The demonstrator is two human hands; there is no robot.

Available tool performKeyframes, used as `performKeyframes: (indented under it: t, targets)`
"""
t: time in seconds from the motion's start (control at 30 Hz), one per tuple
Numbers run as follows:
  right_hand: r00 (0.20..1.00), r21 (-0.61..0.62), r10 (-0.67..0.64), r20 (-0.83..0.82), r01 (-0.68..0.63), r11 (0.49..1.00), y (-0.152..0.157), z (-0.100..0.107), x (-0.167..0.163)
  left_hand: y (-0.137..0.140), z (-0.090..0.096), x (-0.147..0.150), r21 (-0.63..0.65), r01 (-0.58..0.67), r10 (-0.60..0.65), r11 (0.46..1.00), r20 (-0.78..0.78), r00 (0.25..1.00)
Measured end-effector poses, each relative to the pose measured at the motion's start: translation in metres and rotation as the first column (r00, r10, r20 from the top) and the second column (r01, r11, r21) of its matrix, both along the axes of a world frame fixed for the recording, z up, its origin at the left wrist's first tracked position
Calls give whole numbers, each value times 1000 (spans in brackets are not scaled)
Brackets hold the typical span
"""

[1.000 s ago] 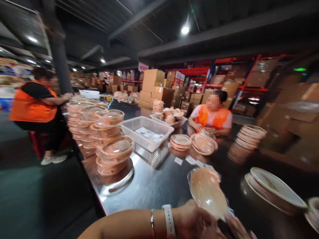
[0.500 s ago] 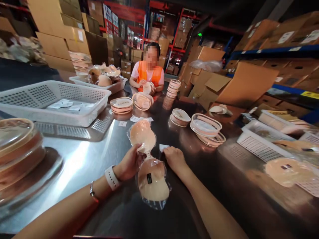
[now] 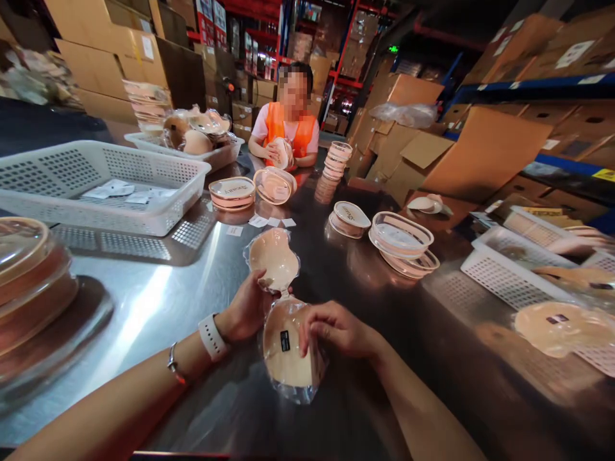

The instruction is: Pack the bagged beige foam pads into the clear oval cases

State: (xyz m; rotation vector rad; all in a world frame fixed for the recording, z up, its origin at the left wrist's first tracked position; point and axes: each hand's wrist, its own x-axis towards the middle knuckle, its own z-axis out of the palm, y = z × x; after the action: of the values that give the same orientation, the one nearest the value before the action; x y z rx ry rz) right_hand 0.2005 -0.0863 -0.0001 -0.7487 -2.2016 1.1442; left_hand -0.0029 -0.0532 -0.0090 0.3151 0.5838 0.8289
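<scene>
A pair of beige bra cups (image 3: 275,256) in clear plastic film lies opened out in front of me, joined by a narrow strip. My left hand (image 3: 254,304) grips it near that joint, thumb over the upper cup. The lower cup (image 3: 283,362) carries a small black label (image 3: 285,341). My right hand (image 3: 336,330) is over the right side of this lower cup, its fingers curled down and touching it. Whatever those fingers pinch is hidden. Beyond the upper cup lie several small white paper slips (image 3: 258,221).
A white perforated basket (image 3: 163,221) holding slips stands left, near stacked round cases (image 3: 29,288). Ahead are clear-lidded cases (image 3: 233,192) and a co-worker in an orange vest (image 3: 302,131). More cases (image 3: 401,234) and white baskets (image 3: 509,275) are on the right.
My right hand has moved from a white slip on the table to the lower cup, nearer me. That slip no longer shows on the table. My left hand keeps its grip.
</scene>
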Motion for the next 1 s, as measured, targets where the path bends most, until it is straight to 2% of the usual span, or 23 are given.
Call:
performKeyframes:
  t: [0.03,0.1,0.17,0.2,0.23,0.3,0.37,0.43,0.53,0.6,0.67,0.73,0.77,0.83,0.9,0.93,0.97,1.0]
  targets:
    - [983,-54,149,108,-144,988,-3,4,-3,0,-1,-1,-11,16,-16,1000,20,1000]
    - [919,-139,322,226,-297,945,-8,9,-10,-1,-1,-2,-27,49,-48,998,33,998]
    - [909,-141,360,209,-336,931,-9,11,-14,-2,0,-1,-46,67,-66,997,21,998]
    - [927,-102,337,166,-324,941,-9,10,-15,-2,1,0,-54,72,-72,996,9,997]
    - [954,-38,281,101,-278,960,-9,9,-16,-3,1,0,-53,64,-64,997,-4,998]
    - [994,91,68,-85,-61,994,-8,6,-16,-3,1,1,-30,38,-39,999,-24,999]
    - [932,117,-189,-309,235,965,-5,1,-15,-2,-1,2,14,37,-37,999,-31,999]
    - [785,31,-403,-471,472,881,1,-6,-13,-3,-5,1,54,77,-74,996,-61,995]
    - [489,-188,-662,-568,706,683,11,-13,-10,-5,-7,2,152,94,-65,984,-186,980]
    - [328,-276,-745,-580,781,559,15,-16,-10,-7,-7,4,233,49,13,971,-258,966]
    - [266,-250,-751,-605,832,495,15,-16,-9,-9,-6,6,284,7,76,959,-280,957]
    - [306,-100,-711,-633,878,468,12,-16,-8,-11,-7,7,303,13,72,953,-267,961]
    - [360,27,-678,-641,893,449,9,-16,-6,-11,-8,8,308,35,49,951,-261,964]
    - [561,391,-568,-602,827,403,4,-16,-3,-13,-11,8,333,105,-16,937,-259,966]
    - [791,745,-441,-425,582,326,1,-16,1,-15,-14,8,400,181,-87,898,-242,966]
    - [866,858,-400,-299,427,285,0,-15,1,-16,-15,8,443,204,-119,873,-213,970]
    - [906,922,-384,-180,291,254,0,-15,1,-17,-16,8,474,213,-145,854,-177,974]
    - [916,953,-391,-90,193,234,0,-16,0,-17,-16,9,471,198,-149,860,-139,979]
